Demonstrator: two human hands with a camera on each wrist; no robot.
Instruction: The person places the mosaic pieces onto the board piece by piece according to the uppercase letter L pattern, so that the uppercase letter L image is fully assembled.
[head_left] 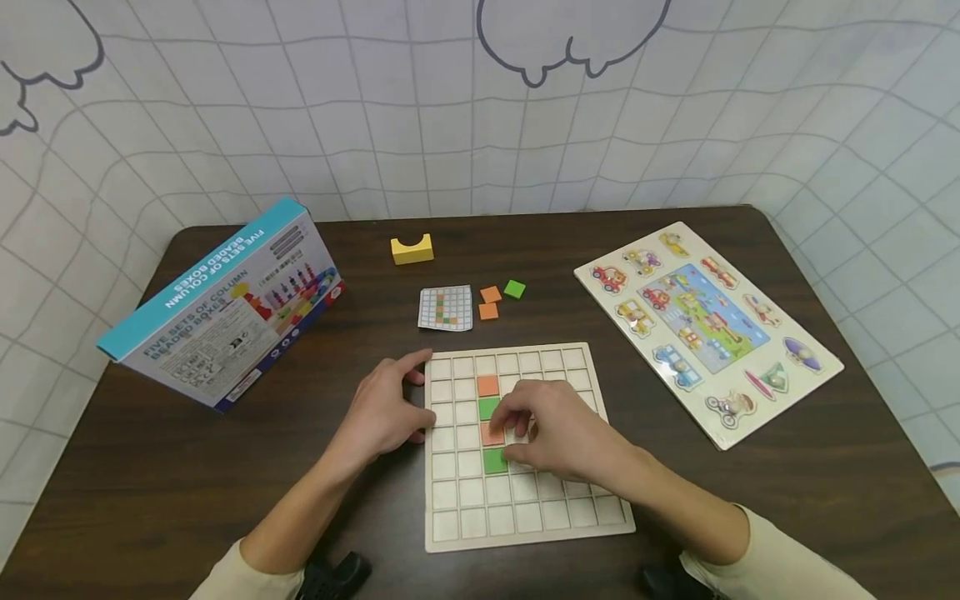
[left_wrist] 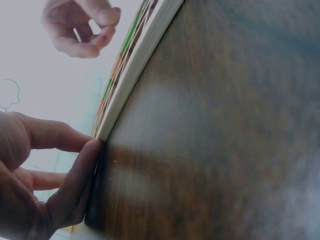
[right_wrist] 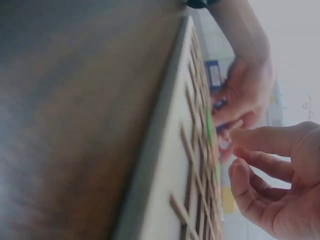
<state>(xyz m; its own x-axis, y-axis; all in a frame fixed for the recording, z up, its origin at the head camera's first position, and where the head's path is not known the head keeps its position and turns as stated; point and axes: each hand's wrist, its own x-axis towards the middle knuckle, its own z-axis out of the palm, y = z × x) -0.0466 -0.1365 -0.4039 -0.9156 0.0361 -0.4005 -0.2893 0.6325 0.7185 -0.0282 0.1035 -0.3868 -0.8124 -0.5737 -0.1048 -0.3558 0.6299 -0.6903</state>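
Note:
A pale wooden grid board [head_left: 457, 521] lies on the table with a column of orange and green square tiles in its cells. My left hand [head_left: 378, 412] rests at the board's left side; the left wrist view shows thumb and finger touching its edge. Over the middle of the board, my right hand [head_left: 562, 429] is loosely bent, its fingertips beside the lower orange tile [head_left: 490, 435] and its thumb by the lower green tile [head_left: 494, 461]. Thumb and fingers are apart in the right wrist view, with nothing seen between them. Above sit another green tile [head_left: 487, 407] and orange tile [head_left: 487, 385].
Behind the board lie a small pattern card [head_left: 446, 308], loose orange tiles [head_left: 489, 311] and a loose green tile [head_left: 514, 288]. A yellow notched block [head_left: 412, 250] stands farther back. A cardboard box [head_left: 225, 308] is at left, a picture puzzle board [head_left: 708, 333] at right.

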